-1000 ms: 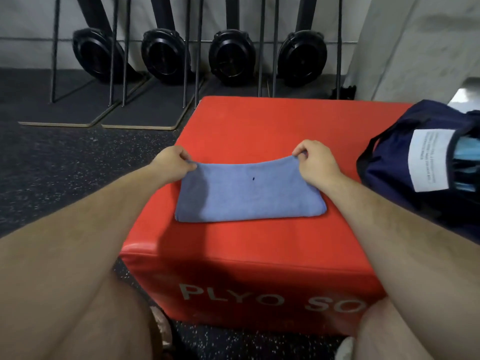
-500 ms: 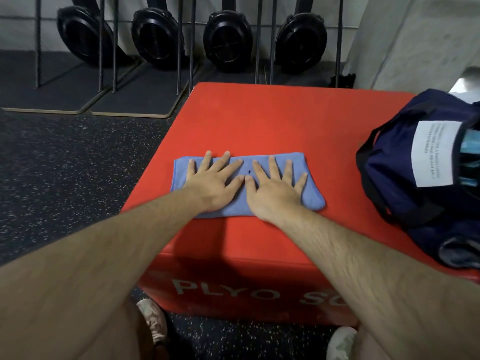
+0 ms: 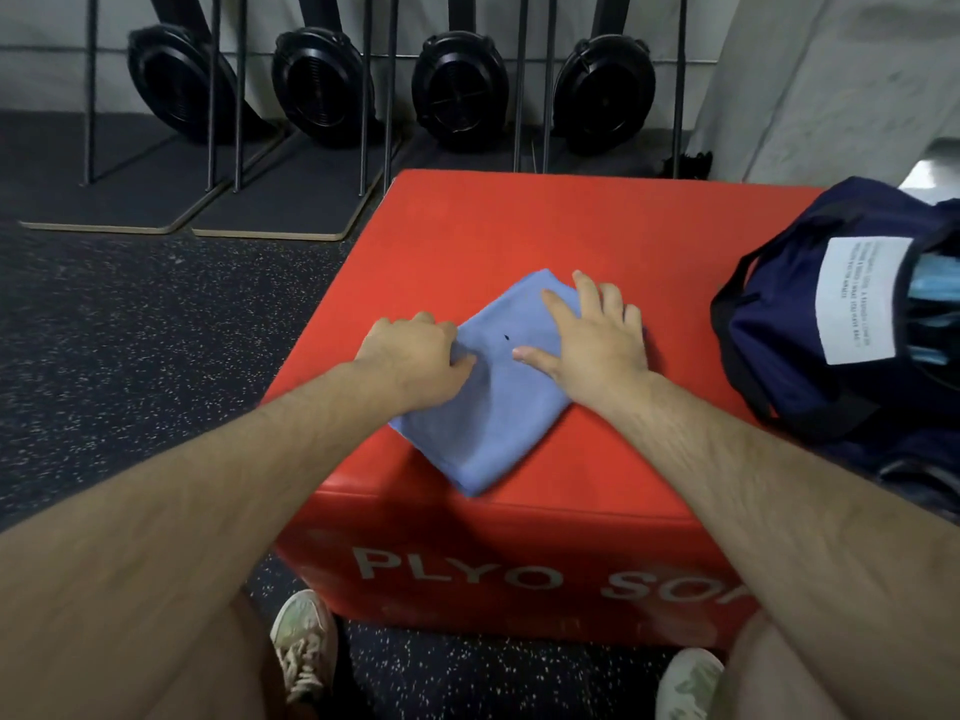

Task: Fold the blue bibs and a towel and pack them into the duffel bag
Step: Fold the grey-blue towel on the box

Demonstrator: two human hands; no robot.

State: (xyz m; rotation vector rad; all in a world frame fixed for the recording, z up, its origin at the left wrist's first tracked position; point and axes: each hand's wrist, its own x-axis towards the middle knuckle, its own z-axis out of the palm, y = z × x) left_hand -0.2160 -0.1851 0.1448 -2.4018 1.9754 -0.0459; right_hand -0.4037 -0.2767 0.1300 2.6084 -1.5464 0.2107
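Observation:
A folded light-blue towel (image 3: 491, 407) lies turned at an angle on the red plyo box (image 3: 571, 236), one corner near the box's front edge. My left hand (image 3: 415, 356) grips the towel's left edge with curled fingers. My right hand (image 3: 592, 340) rests flat on its far right part, fingers spread. The navy duffel bag (image 3: 810, 350) sits open at the box's right end, with a white label and light-blue fabric (image 3: 932, 298) showing inside.
Several black fan rowers (image 3: 457, 85) stand upright on mats along the back wall. Dark speckled rubber floor (image 3: 130, 330) lies left of the box. My two shoes (image 3: 304, 641) are at the box's base. A grey concrete wall (image 3: 831, 80) rises at the back right.
Both hands pinched the towel's far edge, then pressed flat on it. Now the towel has been turned to a diagonal, the left hand gripping its edge, the right still flat on it.

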